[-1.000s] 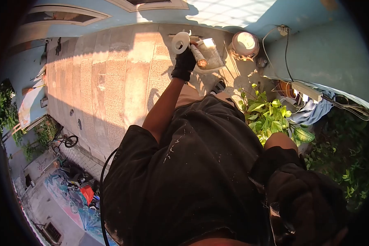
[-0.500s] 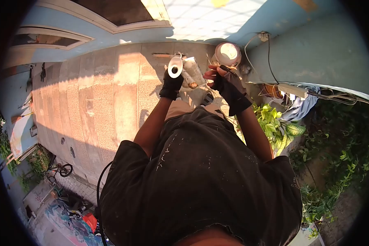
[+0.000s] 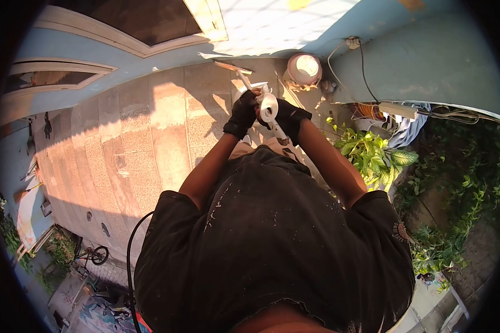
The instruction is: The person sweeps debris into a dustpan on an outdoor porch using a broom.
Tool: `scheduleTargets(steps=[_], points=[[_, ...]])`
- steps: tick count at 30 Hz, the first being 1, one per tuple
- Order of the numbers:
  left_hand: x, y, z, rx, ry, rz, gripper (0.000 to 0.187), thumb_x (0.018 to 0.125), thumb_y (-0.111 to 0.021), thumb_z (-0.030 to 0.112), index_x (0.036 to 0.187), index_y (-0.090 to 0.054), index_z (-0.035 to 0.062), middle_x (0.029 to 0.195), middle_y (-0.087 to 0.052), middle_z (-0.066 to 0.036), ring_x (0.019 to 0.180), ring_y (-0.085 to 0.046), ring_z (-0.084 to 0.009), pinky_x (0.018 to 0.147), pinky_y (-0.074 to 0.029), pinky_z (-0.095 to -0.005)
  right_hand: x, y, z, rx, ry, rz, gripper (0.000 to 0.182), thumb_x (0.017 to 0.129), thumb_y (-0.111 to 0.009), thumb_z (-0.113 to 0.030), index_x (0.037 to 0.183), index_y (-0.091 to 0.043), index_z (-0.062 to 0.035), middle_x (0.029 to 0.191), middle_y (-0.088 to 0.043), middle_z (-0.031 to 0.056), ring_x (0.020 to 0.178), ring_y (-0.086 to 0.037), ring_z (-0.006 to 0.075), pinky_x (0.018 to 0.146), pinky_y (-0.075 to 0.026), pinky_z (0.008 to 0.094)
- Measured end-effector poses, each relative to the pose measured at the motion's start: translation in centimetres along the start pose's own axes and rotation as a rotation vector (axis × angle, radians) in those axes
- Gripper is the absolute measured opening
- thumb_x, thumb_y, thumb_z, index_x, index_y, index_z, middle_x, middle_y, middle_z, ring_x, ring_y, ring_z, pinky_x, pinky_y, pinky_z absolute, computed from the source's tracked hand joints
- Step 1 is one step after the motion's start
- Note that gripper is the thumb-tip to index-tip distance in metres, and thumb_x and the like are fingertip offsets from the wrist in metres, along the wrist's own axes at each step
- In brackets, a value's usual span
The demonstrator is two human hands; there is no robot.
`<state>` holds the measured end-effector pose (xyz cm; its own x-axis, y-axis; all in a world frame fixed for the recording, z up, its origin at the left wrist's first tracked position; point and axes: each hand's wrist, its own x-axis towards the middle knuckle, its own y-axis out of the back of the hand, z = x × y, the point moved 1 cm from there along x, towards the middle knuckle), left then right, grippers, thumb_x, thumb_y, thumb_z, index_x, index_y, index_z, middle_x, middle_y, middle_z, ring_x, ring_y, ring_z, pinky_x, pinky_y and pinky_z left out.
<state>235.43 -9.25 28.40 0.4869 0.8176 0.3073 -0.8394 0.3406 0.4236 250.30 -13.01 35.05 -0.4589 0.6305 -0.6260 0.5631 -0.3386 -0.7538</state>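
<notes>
A white roll with a hollow core [image 3: 269,106], probably tape, is between my hands in front of my waist. My left hand [image 3: 243,113], in a black fingerless glove, is closed at the roll's left side, fingertips by a loose white strip [image 3: 264,89]. From the right, my right hand [image 3: 290,117], gloved alike, closes against the roll; its fingers are mostly hidden behind it. A pale pole [image 3: 279,132] with a brown, worn end slants past beneath the hands. Its far part runs up to a flat, narrow head [image 3: 233,67] near the wall.
A round bucket with a pale top [image 3: 304,67] stands by the wall corner. Cables and a power strip [image 3: 397,123] lie along the right ledge. Leafy plants [image 3: 372,161] grow at my right. Paving [image 3: 166,127] stretches left toward a bicycle [image 3: 97,255].
My right hand has moved left and met the roll. The roll has shifted right and slightly down with my left hand. The view has tilted a little.
</notes>
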Motion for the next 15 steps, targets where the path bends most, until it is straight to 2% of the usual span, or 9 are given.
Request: scheduleTargets(steps=[1,3,6,7,8,10,11,14,15], points=[[-0.1,0.1,-0.3,-0.101,0.058,-0.006,0.036,0.077,-0.064,0.005,0.112,-0.059,0.0054,0.112,-0.064,-0.011,0.092,-0.064,-0.0225,0.079,-0.052,-0.0307,0.6,0.8,0.2,0.009,0.003,0.009,0.016,0.088,-0.060,-0.017,0.099,-0.059,-0.0050,0.089,-0.064,0.0064,0.080,-0.062,0.0186,0.074,-0.051,0.0336],[0.0,0.4,-0.7,-0.224,0.309,-0.102,0.036,0.074,-0.063,0.002,0.109,-0.062,0.0076,0.121,-0.061,-0.011,0.098,-0.063,-0.0293,0.082,-0.052,-0.0351,1.4,2.5,0.3,-0.456,0.127,-0.018,0.011,0.091,-0.055,-0.012,0.098,-0.059,-0.0051,0.086,-0.063,0.0066,0.076,-0.061,0.0173,0.070,-0.051,0.0329],[-1.0,-0.1,-3.4,-0.084,0.181,-0.147,0.036,0.076,-0.061,0.001,0.112,-0.062,0.0097,0.118,-0.062,-0.011,0.100,-0.063,-0.0299,0.083,-0.052,-0.0365,0.3,3.4,0.6,-0.304,0.048,-0.006,0.011,0.092,-0.052,-0.012,0.098,-0.059,-0.0050,0.088,-0.062,0.0073,0.073,-0.059,0.0142,0.064,-0.051,0.0309],[-1.5,-0.3,-4.1,-0.044,0.151,-0.176,0.033,0.079,-0.059,0.001,0.110,-0.063,0.0102,0.113,-0.064,-0.012,0.100,-0.063,-0.0309,0.083,-0.052,-0.0371,-0.4,4.2,0.9,-0.866,0.250,-0.053,0.011,0.093,-0.052,-0.011,0.098,-0.055,-0.0016,0.087,-0.058,0.0082,0.070,-0.056,0.0137,0.058,-0.050,0.0294],[-1.7,-0.4,-4.7,-0.053,0.148,-0.190,0.033,0.079,-0.059,0.001,0.110,-0.063,0.0102,0.113,-0.064,-0.012,0.100,-0.063,-0.0309,0.083,-0.052,-0.0371,-1.4,4.1,0.9,-0.856,0.255,-0.039,0.011,0.093,-0.052,-0.011,0.098,-0.055,-0.0016,0.087,-0.058,0.0082,0.070,-0.056,0.0137,0.058,-0.050,0.0294],[-3.0,-0.8,-6.0,-0.049,0.124,-0.202,0.030,0.079,-0.059,0.001,0.108,-0.064,0.0102,0.108,-0.065,-0.013,0.099,-0.063,-0.0315,0.082,-0.051,-0.0378,-3.5,3.9,1.0,0.037,-0.123,0.134,0.011,0.093,-0.050,-0.010,0.097,-0.050,0.0007,0.082,-0.052,0.0083,0.066,-0.051,0.0139,0.054,-0.047,0.0278],[-2.7,-0.5,-5.8,-0.001,0.161,-0.216,0.028,0.078,-0.060,0.000,0.104,-0.065,0.0100,0.106,-0.065,-0.013,0.097,-0.063,-0.0321,0.081,-0.051,-0.0385,-1.4,8.8,3.1,0.518,-0.130,0.137,0.013,0.093,-0.051,-0.009,0.095,-0.044,0.0010,0.078,-0.046,0.0076,0.063,-0.048,0.0139,0.053,-0.046,0.0247],[-3.5,-0.5,-8.5,0.014,0.129,-0.174,0.027,0.076,-0.062,0.001,0.102,-0.066,0.0087,0.105,-0.065,-0.014,0.095,-0.064,-0.0327,0.080,-0.052,-0.0389,-3.4,13.4,4.6,0.390,-0.135,0.201,0.015,0.093,-0.054,-0.012,0.091,-0.043,-0.0020,0.079,-0.046,0.0041,0.060,-0.045,0.0091,0.047,-0.041,0.0221],[-3.4,-0.2,-8.3,-0.005,0.133,-0.165,0.027,0.077,-0.061,0.002,0.102,-0.066,0.0080,0.103,-0.064,-0.016,0.097,-0.063,-0.0340,0.082,-0.051,-0.0395,-4.6,13.6,5.3,0.451,-0.152,0.325,0.021,0.097,-0.052,-0.020,0.088,-0.044,-0.0019,0.074,-0.045,0.0027,0.056,-0.044,0.0090,0.043,-0.037,0.0222]])
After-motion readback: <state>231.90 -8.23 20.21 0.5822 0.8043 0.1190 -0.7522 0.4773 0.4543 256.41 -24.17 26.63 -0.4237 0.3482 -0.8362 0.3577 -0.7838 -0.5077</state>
